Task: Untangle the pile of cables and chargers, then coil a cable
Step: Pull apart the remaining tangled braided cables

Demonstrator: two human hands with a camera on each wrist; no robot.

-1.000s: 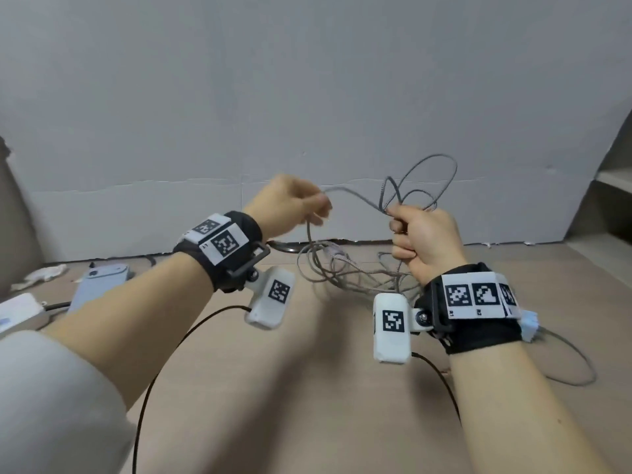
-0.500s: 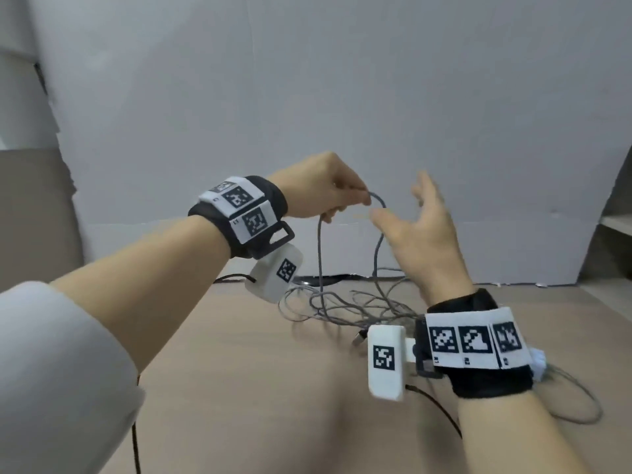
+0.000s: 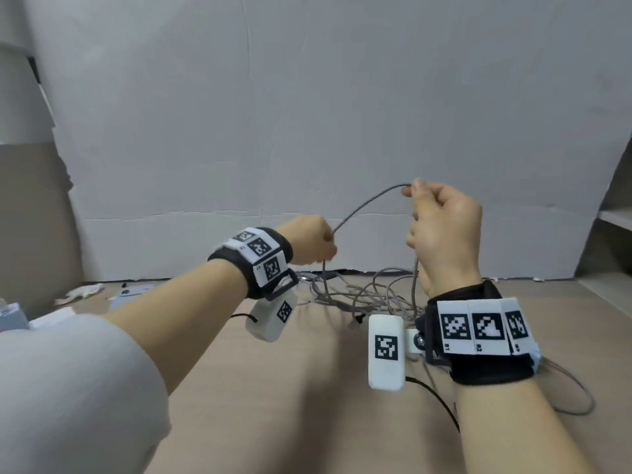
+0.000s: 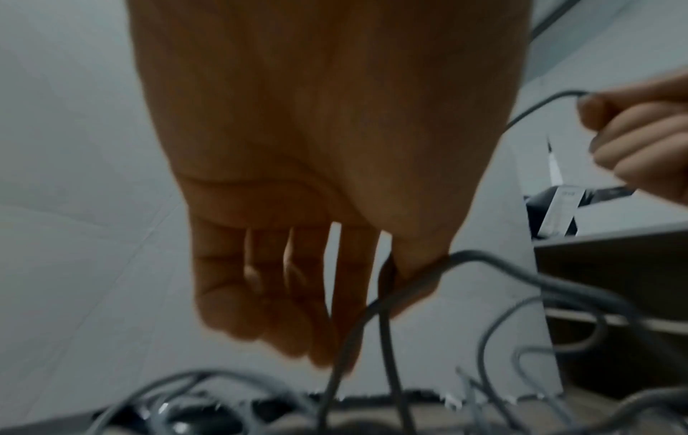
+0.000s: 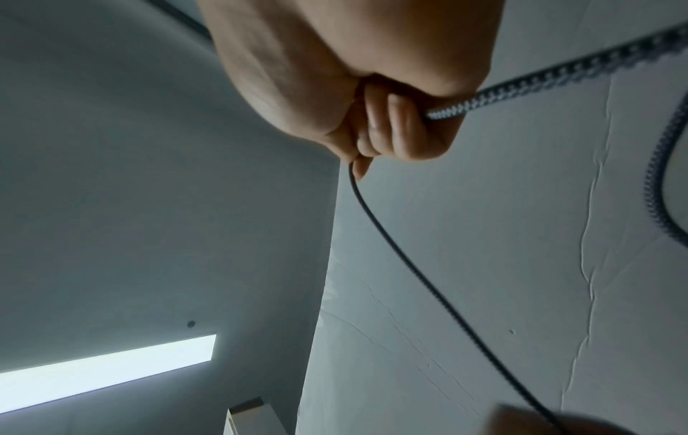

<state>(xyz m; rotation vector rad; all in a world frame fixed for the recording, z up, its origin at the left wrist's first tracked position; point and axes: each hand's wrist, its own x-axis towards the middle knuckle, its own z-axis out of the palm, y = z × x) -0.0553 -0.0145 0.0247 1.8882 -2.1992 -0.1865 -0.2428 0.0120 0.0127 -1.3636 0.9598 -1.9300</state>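
Observation:
A grey braided cable (image 3: 362,204) arcs in the air between my two hands. My right hand (image 3: 441,230) is raised and grips it in a fist, the cable leaving at the fingertips (image 5: 391,123) and hanging down from the hand to the pile. My left hand (image 3: 309,242), lower and to the left, pinches the same cable (image 4: 387,297) between thumb and curled fingers. Below both hands a tangled pile of grey cables (image 3: 366,295) lies on the brown surface (image 3: 307,405) near the wall.
A grey cable loop (image 3: 578,395) lies on the surface at the right by my right wrist. At the far left lie a pale blue flat device (image 3: 131,292), crumpled white material (image 3: 80,292) and white boxes (image 3: 51,318). A shelf (image 3: 615,220) stands at the right edge.
My right hand, open half a second ago, has closed on the cable and risen. My left hand has dropped lower, so the cable now stretches between them.

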